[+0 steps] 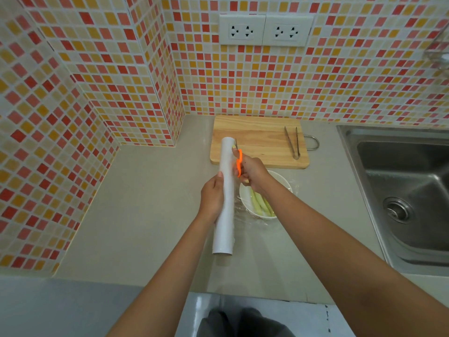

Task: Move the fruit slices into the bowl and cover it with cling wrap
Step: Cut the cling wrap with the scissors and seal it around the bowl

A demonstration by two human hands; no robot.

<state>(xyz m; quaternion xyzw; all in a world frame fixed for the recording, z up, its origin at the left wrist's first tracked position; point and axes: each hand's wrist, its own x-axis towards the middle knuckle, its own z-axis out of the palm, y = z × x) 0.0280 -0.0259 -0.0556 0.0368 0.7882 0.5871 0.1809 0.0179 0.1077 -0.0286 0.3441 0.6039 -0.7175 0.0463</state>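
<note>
Now, from the left, the left hand point(212, 198) wraps its fingers round the cling wrap roll point(225, 195), holding it raised above the counter point(145, 203), likely to keep the film taut. Just right, the right hand point(251, 170) grips orange scissors point(239, 164) at the roll's far end, apparently to cut the sheet free. Below it, near the counter's front edge, the white bowl point(284, 182) holds pale fruit slices point(261, 203) under film. Farther back, tongs point(292, 142) lie on the cutting board point(257, 142).

Home kitchen: sink point(398, 181), tiled wall point(97, 69).
</note>
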